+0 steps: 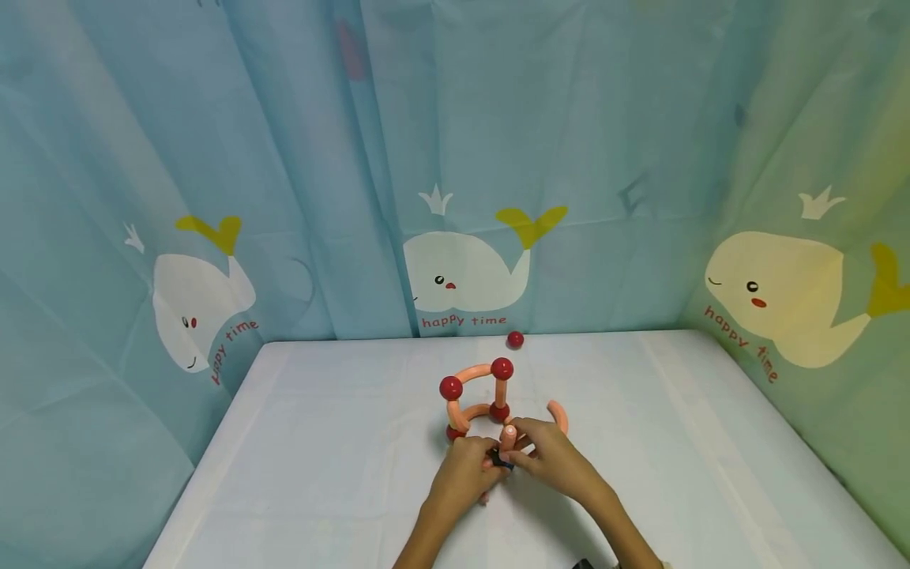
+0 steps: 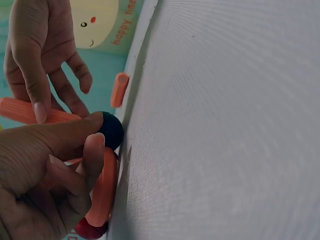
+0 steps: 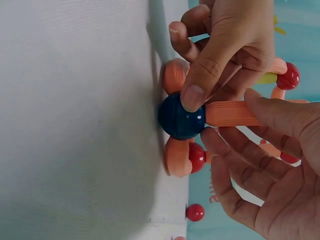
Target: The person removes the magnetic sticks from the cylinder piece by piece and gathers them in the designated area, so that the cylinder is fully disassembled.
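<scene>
Low on the white table, my left hand [image 1: 460, 476] grips a dark blue ball [image 3: 176, 119], its thumb laid over the ball's side. An upright orange ribbed rod [image 3: 232, 114] joins that ball, and my right hand [image 1: 554, 460] pinches it between thumb and fingers. Curved orange pieces [image 2: 103, 192] lead off from the ball along the tabletop. They belong to a frame of orange rods and red balls [image 1: 502, 368] standing just beyond the hands. Part of the frame's near side is hidden behind my fingers in the head view.
A loose curved orange piece [image 1: 559, 416] lies right of the frame. Near the table's back edge sits a single red ball [image 1: 515, 340]. Light blue curtain [image 1: 469, 118] with whale prints hangs behind and at both sides of the white table [image 1: 320, 458].
</scene>
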`<state>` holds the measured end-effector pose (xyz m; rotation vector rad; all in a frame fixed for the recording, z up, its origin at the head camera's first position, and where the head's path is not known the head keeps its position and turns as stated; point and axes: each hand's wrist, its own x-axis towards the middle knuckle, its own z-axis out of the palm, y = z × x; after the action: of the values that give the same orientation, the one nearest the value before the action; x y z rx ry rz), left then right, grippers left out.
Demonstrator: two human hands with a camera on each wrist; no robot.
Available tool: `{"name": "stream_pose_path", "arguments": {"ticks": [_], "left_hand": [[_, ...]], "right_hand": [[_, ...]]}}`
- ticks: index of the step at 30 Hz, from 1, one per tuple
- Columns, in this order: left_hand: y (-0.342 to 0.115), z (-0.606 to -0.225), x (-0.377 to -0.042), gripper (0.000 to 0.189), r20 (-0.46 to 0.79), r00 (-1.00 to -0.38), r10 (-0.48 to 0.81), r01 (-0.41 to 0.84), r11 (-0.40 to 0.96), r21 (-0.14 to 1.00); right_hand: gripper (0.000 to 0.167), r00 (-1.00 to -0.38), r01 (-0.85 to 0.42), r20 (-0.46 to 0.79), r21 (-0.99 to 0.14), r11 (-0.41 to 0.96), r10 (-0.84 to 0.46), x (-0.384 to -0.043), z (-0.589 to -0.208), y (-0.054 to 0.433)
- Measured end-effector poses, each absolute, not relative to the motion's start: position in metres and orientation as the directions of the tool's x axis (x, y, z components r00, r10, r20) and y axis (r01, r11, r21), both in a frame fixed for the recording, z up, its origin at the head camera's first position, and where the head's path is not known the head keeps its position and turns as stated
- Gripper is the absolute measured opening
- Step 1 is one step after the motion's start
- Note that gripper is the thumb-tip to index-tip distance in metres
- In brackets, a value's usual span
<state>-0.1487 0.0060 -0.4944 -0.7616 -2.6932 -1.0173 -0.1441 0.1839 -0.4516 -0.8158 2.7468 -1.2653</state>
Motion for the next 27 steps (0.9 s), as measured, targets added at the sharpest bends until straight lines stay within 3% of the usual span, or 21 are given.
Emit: {"name": "stream_pose_path", "arguments": {"ticks": [8,17,27], "left_hand": [[0.006,-0.495,-0.149,0.023,0.291,-0.874,0.388,0.482,0.628,0.611],[0.006,-0.492,-0.147,0.030,0.221,-0.904,0.365,0.418,0.651,0.634],[0.006,-0.491,-0.147,0.030,0.207,-0.912,0.354,0.400,0.657,0.640]], "right_hand": [[0.012,-0.902,-0.400,0.222,-0.750,0.526,-0.370,-0.141,-0.459,0.189],[0.015,-0.978,-0.167,0.091,-0.881,0.443,-0.188,-0.142,-0.470,0.191],[0.017,-0.975,-0.205,0.142,-0.861,0.465,-0.168,-0.142,-0.472,0.188]]}}
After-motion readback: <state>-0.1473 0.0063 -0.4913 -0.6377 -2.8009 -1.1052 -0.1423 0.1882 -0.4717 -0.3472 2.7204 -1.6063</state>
